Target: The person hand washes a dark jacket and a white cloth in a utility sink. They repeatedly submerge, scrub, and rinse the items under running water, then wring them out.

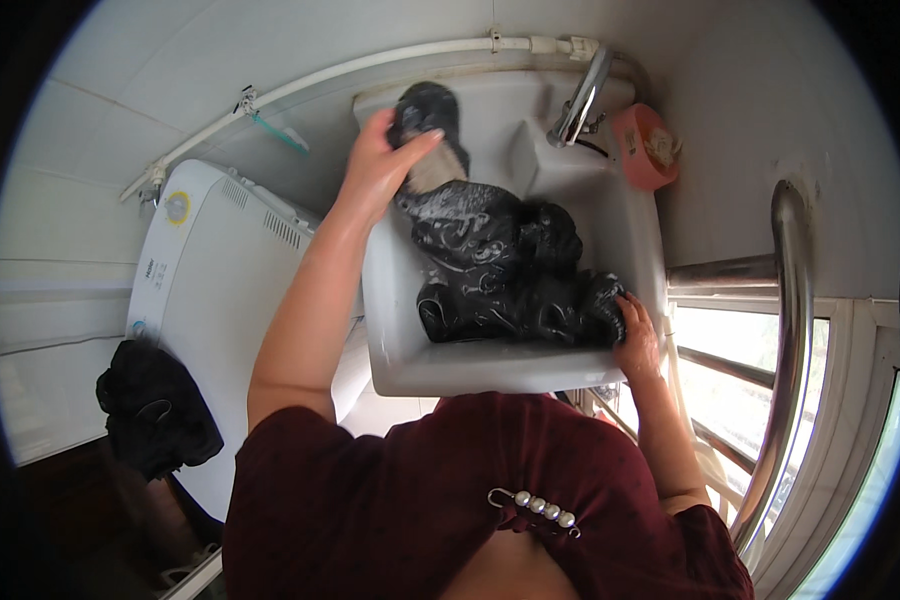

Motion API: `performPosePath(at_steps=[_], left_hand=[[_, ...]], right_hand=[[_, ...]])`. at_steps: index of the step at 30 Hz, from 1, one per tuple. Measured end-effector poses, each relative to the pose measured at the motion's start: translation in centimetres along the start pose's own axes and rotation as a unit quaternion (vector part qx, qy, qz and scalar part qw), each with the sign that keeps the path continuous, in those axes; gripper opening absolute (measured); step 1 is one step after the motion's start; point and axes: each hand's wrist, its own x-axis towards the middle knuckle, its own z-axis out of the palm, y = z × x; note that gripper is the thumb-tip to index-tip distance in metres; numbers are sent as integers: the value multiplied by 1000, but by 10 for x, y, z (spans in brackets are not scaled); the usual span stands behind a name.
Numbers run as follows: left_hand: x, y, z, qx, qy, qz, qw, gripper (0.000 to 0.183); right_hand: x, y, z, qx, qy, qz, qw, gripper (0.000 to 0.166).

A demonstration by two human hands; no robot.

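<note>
A wet black garment [487,232] with soapy sheen lies bunched in a deep white sink [495,371]. My left hand [390,154] grips a rounded black part of it near the sink's back left; a beige patch, its kind unclear, shows beside my thumb. My right hand [637,334] rests against the bunched cloth at the sink's right wall, fingers bent over its edge; whether it grips the cloth cannot be told. A chrome faucet [585,97] stands at the back right corner of the sink, and no water is seen running from it.
A pink plastic container [634,146] hangs or sits beside the faucet. At the left stands a white Haier appliance [247,247], with another black cloth item [157,412] on its near end. A white pipe [390,56] runs along the wall. Metal rails [787,300] and a window are at the right.
</note>
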Motion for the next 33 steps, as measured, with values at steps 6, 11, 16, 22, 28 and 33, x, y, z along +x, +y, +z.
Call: performPosePath(at_steps=[6,11,16,22,28,33], left_hand=[[5,-115,8,299,-228,-58,925,42],[-107,-211,37,752,-484,-58,444,52],[-124,-291,24,540,-299,-89,781,24],[-91,-132,13,226,-229,-161,933,20],[-96,-1,5,39,-116,-48,991,18],[-85,71,-1,-157,-10,43,987,21]], right_hand=[[-11,-5,11,-6,-28,41,999,52],[-12,-11,9,15,-5,57,998,44],[-14,-11,8,16,11,63,998,41],[-15,-9,9,22,37,77,996,41],[-14,-7,9,53,105,117,986,43],[-17,4,16,58,112,109,986,52]])
